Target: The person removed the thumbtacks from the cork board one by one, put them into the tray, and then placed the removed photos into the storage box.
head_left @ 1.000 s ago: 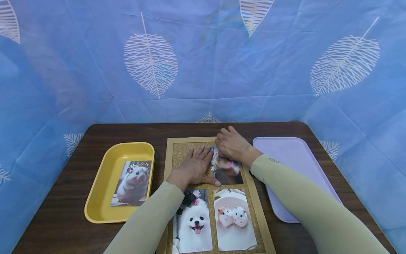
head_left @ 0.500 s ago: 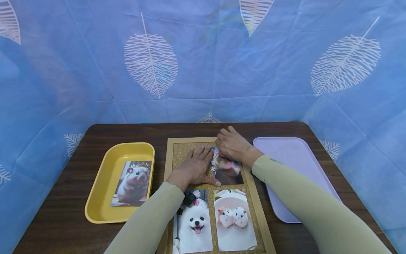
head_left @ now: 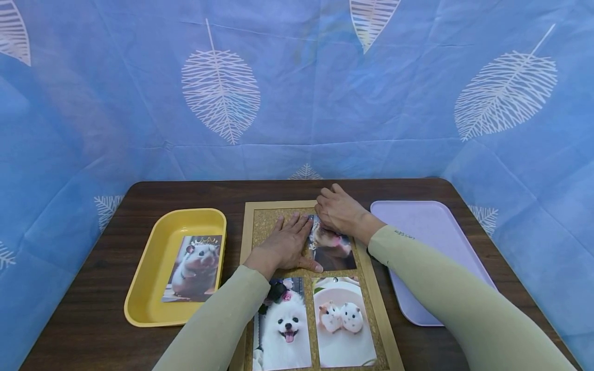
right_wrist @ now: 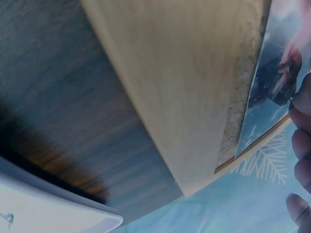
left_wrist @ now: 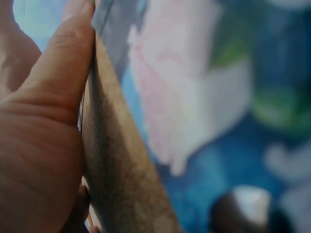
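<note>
A framed corkboard [head_left: 274, 219] lies on the table with photos on it. My left hand [head_left: 284, 246] rests flat, fingers spread, over the cork and the left edge of the upper right photo [head_left: 335, 257]. At that photo's top, my right hand [head_left: 341, 210] has its fingers curled together. In the right wrist view its fingertips [right_wrist: 303, 104] pinch at the photo's surface, where a tiny bright point shows; it looks like a pushpin, mostly hidden by the fingers. Below are a white dog photo [head_left: 287, 335] and a two-hamster photo [head_left: 343, 335] with a small shiny pin [head_left: 335, 279] at its top.
To the left, a yellow tray [head_left: 139, 288] holds a photo of a crowned hamster [head_left: 195, 268]. A lilac tray [head_left: 431, 242] stands at the right, partly under the right sleeve; a small clear-and-metal piece [right_wrist: 7, 218] shows in it. Blue leaf-print cloth [head_left: 297, 103] hangs behind the table.
</note>
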### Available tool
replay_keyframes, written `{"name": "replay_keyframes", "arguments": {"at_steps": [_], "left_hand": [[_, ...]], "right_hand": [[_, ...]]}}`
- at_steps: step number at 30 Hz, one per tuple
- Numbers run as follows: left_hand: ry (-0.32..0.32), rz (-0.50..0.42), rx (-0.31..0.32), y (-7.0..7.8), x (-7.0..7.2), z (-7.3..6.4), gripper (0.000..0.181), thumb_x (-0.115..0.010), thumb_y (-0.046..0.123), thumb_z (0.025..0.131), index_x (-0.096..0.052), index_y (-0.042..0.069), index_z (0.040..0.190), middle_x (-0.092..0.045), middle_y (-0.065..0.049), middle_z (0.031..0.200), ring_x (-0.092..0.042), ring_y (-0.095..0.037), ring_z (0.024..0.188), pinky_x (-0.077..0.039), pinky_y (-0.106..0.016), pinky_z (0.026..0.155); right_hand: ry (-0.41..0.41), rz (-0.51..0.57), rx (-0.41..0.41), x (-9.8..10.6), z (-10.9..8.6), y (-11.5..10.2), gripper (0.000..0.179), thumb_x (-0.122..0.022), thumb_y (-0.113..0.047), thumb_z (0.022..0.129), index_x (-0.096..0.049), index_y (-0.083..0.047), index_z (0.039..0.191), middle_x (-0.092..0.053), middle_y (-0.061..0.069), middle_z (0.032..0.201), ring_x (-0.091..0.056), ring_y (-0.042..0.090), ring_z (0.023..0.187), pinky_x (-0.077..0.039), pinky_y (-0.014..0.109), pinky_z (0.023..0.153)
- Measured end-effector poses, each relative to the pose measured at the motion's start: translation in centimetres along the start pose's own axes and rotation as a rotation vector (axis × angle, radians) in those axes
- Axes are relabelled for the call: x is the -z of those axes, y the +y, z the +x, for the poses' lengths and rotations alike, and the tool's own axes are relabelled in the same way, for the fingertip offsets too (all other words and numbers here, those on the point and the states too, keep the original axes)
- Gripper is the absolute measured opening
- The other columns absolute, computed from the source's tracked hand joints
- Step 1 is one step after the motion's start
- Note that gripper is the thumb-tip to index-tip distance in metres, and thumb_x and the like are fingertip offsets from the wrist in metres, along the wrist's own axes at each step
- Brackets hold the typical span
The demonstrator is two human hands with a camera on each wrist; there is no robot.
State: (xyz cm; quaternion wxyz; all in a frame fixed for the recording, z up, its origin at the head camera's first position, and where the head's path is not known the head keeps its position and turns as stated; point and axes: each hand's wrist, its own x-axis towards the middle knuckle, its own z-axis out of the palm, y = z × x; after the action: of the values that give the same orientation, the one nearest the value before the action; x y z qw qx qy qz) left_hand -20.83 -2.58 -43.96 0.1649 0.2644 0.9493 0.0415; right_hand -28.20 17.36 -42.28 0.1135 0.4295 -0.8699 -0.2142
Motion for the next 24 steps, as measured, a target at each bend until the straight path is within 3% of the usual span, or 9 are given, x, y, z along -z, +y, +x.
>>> {"name": "replay_keyframes", "arguments": {"at_steps": [11, 24], "left_hand": [[-0.005, -0.004, 0.001, 0.14, 0.31, -0.25, 0.121, -0.054, 0.087, 0.085, -0.006, 0.017, 0.171, -0.001, -0.003, 0.179, 0.002, -0.026, 0.165, -0.003, -0.056, 0.133], [-0.008, -0.003, -0.005, 0.00, 0.14, -0.15, 0.122, -0.053, 0.088, 0.085, -0.005, 0.017, 0.171, 0.000, -0.004, 0.179, 0.003, -0.026, 0.165, -0.003, -0.056, 0.133]], "right_hand": [[0.018, -0.001, 0.005, 0.03, 0.11, 0.06, 0.018, -0.061, -0.019, 0.105, -0.069, -0.009, 0.093, -0.065, 0.007, 0.093, -0.046, 0.027, 0.092, -0.034, 0.043, 0.082], [-0.084, 0.052, -0.048, 0.07, 0.16, 0.11, 0.026, -0.070, -0.035, 0.101, -0.072, -0.010, 0.104, -0.066, 0.006, 0.103, -0.049, 0.027, 0.099, -0.037, 0.044, 0.085]]}}
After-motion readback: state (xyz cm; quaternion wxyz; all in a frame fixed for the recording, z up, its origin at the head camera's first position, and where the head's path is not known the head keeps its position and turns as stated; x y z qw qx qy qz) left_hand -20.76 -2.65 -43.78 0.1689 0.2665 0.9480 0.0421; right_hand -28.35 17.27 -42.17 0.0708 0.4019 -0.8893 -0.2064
